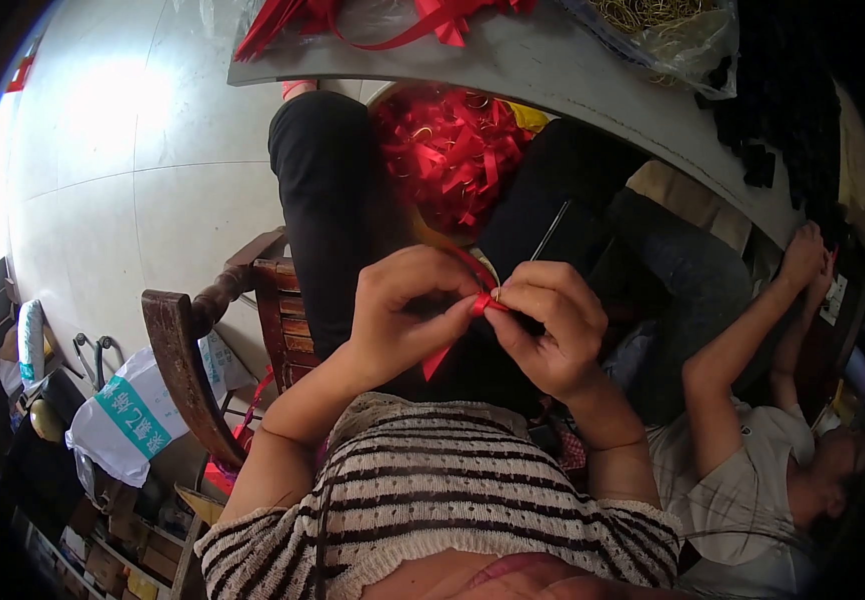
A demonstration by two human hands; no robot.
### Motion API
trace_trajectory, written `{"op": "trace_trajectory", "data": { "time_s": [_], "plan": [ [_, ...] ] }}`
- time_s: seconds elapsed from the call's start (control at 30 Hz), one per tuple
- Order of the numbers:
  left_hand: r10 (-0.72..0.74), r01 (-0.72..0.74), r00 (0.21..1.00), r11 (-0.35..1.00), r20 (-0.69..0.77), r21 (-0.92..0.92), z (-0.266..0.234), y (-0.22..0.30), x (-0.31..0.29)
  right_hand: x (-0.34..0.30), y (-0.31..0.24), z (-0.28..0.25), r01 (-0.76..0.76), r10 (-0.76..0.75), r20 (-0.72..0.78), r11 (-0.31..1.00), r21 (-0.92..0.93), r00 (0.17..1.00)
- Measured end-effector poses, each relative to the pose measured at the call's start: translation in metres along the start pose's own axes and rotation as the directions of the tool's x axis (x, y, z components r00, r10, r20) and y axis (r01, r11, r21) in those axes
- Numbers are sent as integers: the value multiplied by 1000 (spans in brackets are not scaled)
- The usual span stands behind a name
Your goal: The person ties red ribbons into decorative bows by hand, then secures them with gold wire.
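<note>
In front of my lap, my left hand pinches a red ribbon between thumb and forefinger. One ribbon end hangs below the fingers; another strip curves up behind them. Touching the same ribbon from the right, my right hand is closed, thumb and fingers together at a small red fold. A thin metal rod slants up from that hand's fingers; its lower end is hidden. A small gold-coloured bit shows at the right fingertips, too small to name. Between my knees, a container holds a heap of red ribbon pieces with gold loops.
A grey table curves across the top, carrying red ribbon strips and a clear bag of gold cord. A wooden chair arm stands at my left, beside a white and teal bag. At right sits another person.
</note>
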State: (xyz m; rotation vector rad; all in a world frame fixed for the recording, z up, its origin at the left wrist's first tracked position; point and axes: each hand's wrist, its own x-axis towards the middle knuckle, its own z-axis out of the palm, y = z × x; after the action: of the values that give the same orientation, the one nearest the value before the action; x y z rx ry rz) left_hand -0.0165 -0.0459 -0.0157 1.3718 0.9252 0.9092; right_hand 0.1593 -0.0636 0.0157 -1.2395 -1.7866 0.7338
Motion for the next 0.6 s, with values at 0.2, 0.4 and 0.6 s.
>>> {"op": "trace_trajectory", "data": {
  "time_s": [0.2,0.4,0.6],
  "plan": [
    [90,-85,986,996,-141,39,-6,5,6,-12,11,-6,-290,362,-72,837,465,929],
    [118,-118,993,993,2,24,0,10,21,11,13,-12,-161,155,43,952,259,987],
    [-45,77,996,839,72,-538,-2,14,20,19,33,-9,-154,139,96,973,172,986]
  ]
}}
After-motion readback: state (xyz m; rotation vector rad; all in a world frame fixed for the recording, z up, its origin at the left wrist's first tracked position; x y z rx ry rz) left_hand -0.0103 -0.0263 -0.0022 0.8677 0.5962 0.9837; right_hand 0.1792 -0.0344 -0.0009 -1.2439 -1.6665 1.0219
